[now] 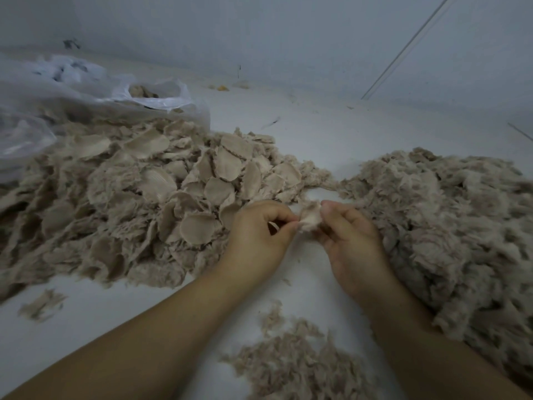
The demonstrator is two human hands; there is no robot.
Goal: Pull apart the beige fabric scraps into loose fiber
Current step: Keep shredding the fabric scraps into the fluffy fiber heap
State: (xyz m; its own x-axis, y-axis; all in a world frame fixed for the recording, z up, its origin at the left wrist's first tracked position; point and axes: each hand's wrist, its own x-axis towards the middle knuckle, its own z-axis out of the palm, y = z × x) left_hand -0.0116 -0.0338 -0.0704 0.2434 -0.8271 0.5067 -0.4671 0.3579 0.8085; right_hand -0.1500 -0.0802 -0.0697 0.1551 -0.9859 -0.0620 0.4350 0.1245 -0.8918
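A small beige fabric scrap (311,217) hangs between my two hands just above the white surface. My left hand (258,235) pinches its left edge with thumb and fingertips. My right hand (353,241) pinches its right edge, fingers curled. A big heap of round beige fabric scraps (144,192) lies to the left. A fluffy pile of loose beige fiber (450,220) spreads to the right, touching my right hand.
A clear plastic bag (72,90) with more scraps sits at the back left. Smaller tufts of loose fiber (294,362) lie near me between my forearms. A stray clump (40,306) lies at the front left. A pale wall rises behind.
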